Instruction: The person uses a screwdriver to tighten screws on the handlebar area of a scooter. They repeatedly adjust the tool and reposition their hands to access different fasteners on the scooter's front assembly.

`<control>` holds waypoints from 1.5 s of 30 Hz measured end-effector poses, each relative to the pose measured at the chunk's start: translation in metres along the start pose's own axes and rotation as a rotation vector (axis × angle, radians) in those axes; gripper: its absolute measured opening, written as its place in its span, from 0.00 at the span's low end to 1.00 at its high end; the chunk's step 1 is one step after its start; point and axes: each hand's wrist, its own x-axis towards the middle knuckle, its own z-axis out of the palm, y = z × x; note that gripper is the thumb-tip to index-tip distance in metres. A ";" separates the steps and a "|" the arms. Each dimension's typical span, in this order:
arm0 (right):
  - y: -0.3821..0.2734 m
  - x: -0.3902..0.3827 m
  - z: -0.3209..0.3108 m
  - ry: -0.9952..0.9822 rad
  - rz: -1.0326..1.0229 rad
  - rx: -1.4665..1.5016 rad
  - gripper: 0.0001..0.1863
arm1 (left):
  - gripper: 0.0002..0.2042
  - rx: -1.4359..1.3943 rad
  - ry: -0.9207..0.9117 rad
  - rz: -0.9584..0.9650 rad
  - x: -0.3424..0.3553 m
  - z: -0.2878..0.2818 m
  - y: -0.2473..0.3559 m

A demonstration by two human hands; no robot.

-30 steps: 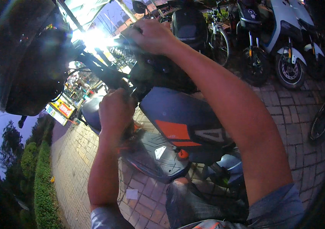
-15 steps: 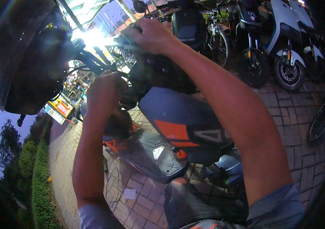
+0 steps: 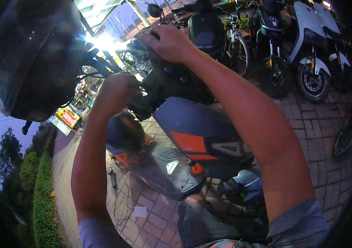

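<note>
An electric scooter stands in front of me, with a dark blue-grey and orange side panel [image 3: 201,128] and a ribbed footboard [image 3: 170,167]. My left hand [image 3: 120,90] is curled closed beside the scooter's black upper part, just below dark bars and cables [image 3: 97,64]. Farther up and to the right, my right hand [image 3: 170,43] is bent into a fist at the top edge of the black part [image 3: 180,76]. The fingertips of both hands are turned away, so whatever they grip is hidden. Both forearms reach up over the scooter.
A big glossy black rounded object [image 3: 35,62] fills the upper left. On the paving lie a green corded hand tool [image 3: 112,177] and a white paper [image 3: 140,211]. Parked scooters [image 3: 312,53] and a bicycle [image 3: 238,47] line the back right. A hedge [image 3: 43,198] runs along the left.
My left hand has turned and risen a little, and its forearm has swung left, uncovering the green tool. My right hand has shifted slightly right and down, still closed.
</note>
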 end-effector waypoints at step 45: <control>-0.010 -0.009 -0.010 0.017 -0.065 -0.051 0.25 | 0.06 -0.256 0.667 -0.698 -0.049 0.100 0.092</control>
